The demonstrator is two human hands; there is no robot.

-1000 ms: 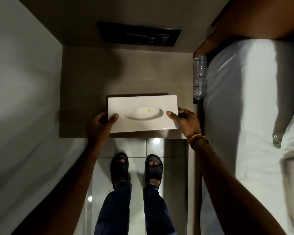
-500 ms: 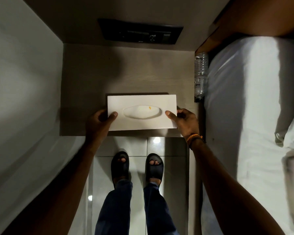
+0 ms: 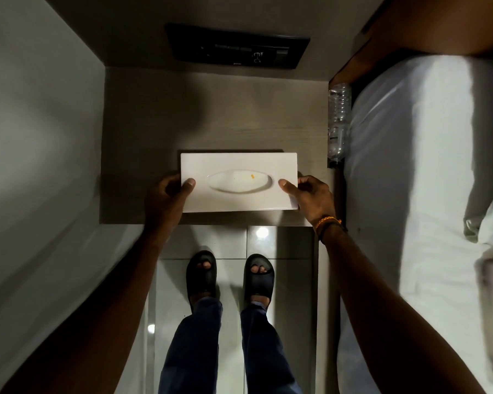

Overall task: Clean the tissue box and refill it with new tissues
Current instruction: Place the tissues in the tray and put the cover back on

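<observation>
Left hand and right hand clasp the white tissue box by its ends, thumbs on top; it seems to rest on the bedside table

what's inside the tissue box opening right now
Through the oval opening of the tissue box, white tissue shows with small orange specks. How full the box is stays hidden by the lid.

No legible text or labels anywhere.

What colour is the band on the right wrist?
Orange wristband with a dark band beside it, seen in the head view.
</observation>
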